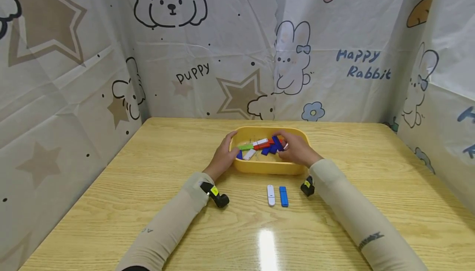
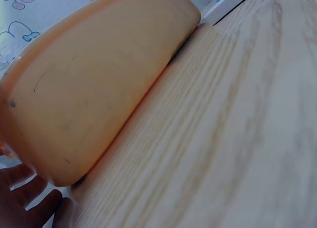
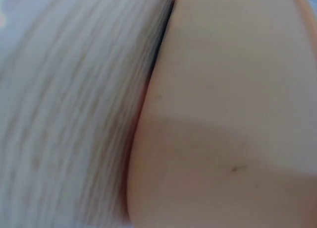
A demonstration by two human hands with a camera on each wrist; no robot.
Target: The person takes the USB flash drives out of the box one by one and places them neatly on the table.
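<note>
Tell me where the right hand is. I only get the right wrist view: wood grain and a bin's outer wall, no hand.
Observer: Head view shows the right hand inside the yellow bin, at a dark blue stick; can't tell whether it's pinched.
Operator: And the left hand?
Observer: The left hand is touching the bin's left end.
Operator: Anything outside the bin?
Observer: Yes, a white stick and a bright blue stick lie side by side, a gap between them, on the table in front of the bin.
</note>
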